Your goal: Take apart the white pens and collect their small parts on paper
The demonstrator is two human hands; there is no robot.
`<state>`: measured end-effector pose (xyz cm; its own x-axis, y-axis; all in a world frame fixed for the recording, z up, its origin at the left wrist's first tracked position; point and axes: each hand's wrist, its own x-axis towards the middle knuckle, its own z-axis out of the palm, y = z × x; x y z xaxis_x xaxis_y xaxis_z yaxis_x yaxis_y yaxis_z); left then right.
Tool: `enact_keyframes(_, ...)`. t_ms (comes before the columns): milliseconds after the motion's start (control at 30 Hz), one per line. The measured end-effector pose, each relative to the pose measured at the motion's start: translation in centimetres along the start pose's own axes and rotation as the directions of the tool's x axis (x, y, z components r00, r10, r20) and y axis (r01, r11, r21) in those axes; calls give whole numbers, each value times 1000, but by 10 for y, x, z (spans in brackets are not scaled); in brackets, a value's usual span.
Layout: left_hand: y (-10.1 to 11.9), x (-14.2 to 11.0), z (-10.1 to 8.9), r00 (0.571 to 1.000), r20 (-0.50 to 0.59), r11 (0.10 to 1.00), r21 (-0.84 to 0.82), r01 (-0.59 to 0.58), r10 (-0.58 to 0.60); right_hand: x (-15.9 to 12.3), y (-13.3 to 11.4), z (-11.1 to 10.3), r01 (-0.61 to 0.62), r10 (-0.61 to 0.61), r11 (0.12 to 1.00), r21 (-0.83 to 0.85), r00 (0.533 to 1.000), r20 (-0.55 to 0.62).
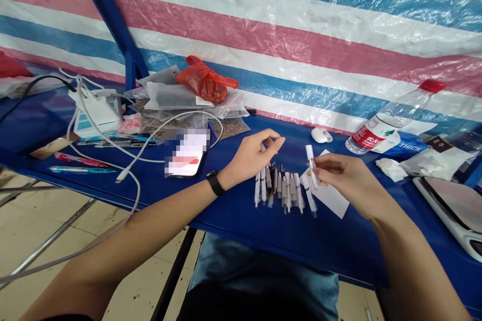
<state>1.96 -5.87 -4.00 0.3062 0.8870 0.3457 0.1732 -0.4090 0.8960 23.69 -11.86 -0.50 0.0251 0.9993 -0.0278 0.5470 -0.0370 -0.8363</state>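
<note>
My right hand (pixel 341 173) pinches a white pen (pixel 309 155) between thumb and fingers. The pen is held nearly upright, and its lower part looks wrapped in clear plastic. My left hand (pixel 253 153), with a black band on the wrist, hovers above the table left of it. Its fingers are loosely bent towards the thumb, and I see nothing in them. Below and between both hands lies a row of white and grey pens (pixel 288 193), several in clear sleeves. One wrapped pen (pixel 309 198) lies at the right end, beside a white paper sheet (pixel 335 198) partly under my right hand.
A phone (pixel 188 153), a white cable (pixel 137 160), coloured pens (pixel 83 170) and plastic bags (pixel 169 95) are on the left. To the right are an earbud case (pixel 321 135), a red-capped bottle (pixel 391 120), crumpled tissue (pixel 391 168) and a scale (pixel 452 205). A striped tarp hangs behind the blue table (pixel 263 230).
</note>
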Motion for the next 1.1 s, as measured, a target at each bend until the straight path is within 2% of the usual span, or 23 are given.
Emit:
enact_keyframes(100,1,-2,0,997,50,983,170,-73,65,-17,9,-2,-78,75,996,-38,995,-59)
enact_keyframes(200,-1,-4,1,986,124,948,283,-144,113,-30,9,10,-110,99,990,-91,988,-118)
enact_keyframes(333,-4,-3,0,979,172,887,429,-172,107,-38,5,26,-151,113,972,-182,972,-205)
enact_keyframes(433,1,-5,-1,971,203,761,607,-227,128,-42,7,33,-117,61,966,-229,969,-240)
enact_keyframes(500,7,-13,-1,948,259,663,679,-315,185,-47,11,36,-70,-2,963,-259,963,-268)
enact_keyframes(567,13,-26,2,900,361,615,660,-431,243,-52,16,38,-31,-68,954,-297,946,-317)
enact_keyframes(667,15,-52,8,835,496,562,630,-536,240,-61,22,40,11,-143,936,-352,925,-352)
enact_keyframes(833,6,-78,9,801,573,523,636,-567,171,-67,27,49,96,-226,913,-396,928,-295)
enact_keyframes(967,3,-78,-3,789,605,528,637,-561,107,-67,29,58,161,-302,884,-440,914,-272)
enact_keyframes(1100,3,-78,-12,806,585,542,651,-531,86,-67,27,66,216,-357,859,-464,903,-241)
